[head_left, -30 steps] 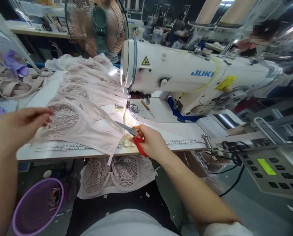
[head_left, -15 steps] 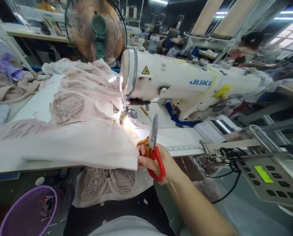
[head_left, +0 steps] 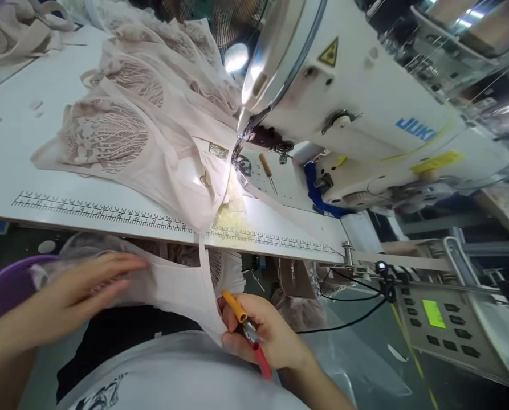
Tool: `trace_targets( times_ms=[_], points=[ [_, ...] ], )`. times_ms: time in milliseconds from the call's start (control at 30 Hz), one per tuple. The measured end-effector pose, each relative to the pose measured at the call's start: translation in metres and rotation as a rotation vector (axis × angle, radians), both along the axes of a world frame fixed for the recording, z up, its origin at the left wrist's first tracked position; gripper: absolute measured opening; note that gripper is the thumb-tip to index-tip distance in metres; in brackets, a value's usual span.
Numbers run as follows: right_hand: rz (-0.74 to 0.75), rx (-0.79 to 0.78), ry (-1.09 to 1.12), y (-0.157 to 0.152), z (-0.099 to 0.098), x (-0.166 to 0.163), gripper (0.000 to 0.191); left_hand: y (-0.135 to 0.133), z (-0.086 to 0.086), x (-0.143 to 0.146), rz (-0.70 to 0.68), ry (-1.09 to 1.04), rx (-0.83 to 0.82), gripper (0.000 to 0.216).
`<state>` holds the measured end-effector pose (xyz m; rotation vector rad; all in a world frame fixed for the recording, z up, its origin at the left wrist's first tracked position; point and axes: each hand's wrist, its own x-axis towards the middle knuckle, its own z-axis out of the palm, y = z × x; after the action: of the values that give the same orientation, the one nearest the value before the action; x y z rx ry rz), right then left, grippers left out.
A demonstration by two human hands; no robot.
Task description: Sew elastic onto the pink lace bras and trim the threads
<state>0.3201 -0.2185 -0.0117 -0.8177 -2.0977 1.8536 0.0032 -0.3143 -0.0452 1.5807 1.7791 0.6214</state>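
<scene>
My right hand, low in front of my body, is closed round a pair of scissors with orange and red handles. Thumb and fingers of that hand also pinch the corner of a pale pink bra. This bra hangs below the table's front edge, and a narrow strap runs up from it to the tabletop. At lower left, my left hand is slightly blurred, its fingers stretched out over the bra's other end. More pale lace bras lie on the table, reaching to the needle of the sewing machine.
A ruler scale runs along the front of the white table. Behind the needle lies a wooden-handled tool. A purple basket stands at lower left, and a control box juts out at right.
My right hand has drawn the bra off the tabletop, down towards my body. The scissors have swung from blades up to handles up. My left hand has come into view. The head view has tilted down.
</scene>
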Motion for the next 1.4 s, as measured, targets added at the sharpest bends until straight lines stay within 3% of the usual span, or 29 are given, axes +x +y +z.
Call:
trace_targets(
  times_ms=[100, 167, 267, 400, 500, 633, 767, 900, 1100, 1400],
  points=[
    [-0.008, 0.016, 0.018, -0.006, -0.001, -0.003, 0.023, 0.042, -0.006, 0.038, -0.34, -0.178, 0.057, 0.053],
    [0.001, 0.048, 0.021, -0.008, -0.002, -0.004, 0.022, 0.066, -0.005, 0.058, -0.459, -0.285, 0.004, 0.054],
    [0.031, 0.059, 0.024, -0.009, -0.006, -0.003, 0.022, 0.079, -0.005, 0.072, -0.54, -0.455, -0.15, 0.051],
    [0.08, 0.013, 0.049, -0.003, -0.01, 0.002, 0.025, 0.072, -0.015, 0.074, -0.478, -0.617, -0.259, 0.052],
    [0.126, -0.025, 0.028, 0.016, -0.005, 0.007, 0.047, 0.063, -0.021, 0.073, -0.329, -0.742, -0.264, 0.049],
    [0.305, 0.116, -0.278, 0.056, 0.007, 0.009, 0.07, 0.056, -0.021, 0.071, -0.297, -0.856, -0.293, 0.042],
    [0.538, 0.218, -0.497, 0.082, 0.013, -0.002, 0.062, 0.055, -0.023, 0.066, -0.347, -0.871, -0.32, 0.05],
    [0.626, 0.27, -0.589, 0.087, 0.018, -0.023, 0.049, 0.055, -0.027, 0.064, -0.394, -0.874, -0.343, 0.054],
    [0.676, 0.322, -0.685, 0.091, 0.032, -0.045, 0.047, 0.055, -0.027, 0.062, -0.405, -0.882, -0.334, 0.056],
    [0.648, 0.296, -0.697, 0.09, 0.033, -0.044, 0.048, 0.055, -0.027, 0.058, -0.432, -0.862, -0.35, 0.055]
  ],
)
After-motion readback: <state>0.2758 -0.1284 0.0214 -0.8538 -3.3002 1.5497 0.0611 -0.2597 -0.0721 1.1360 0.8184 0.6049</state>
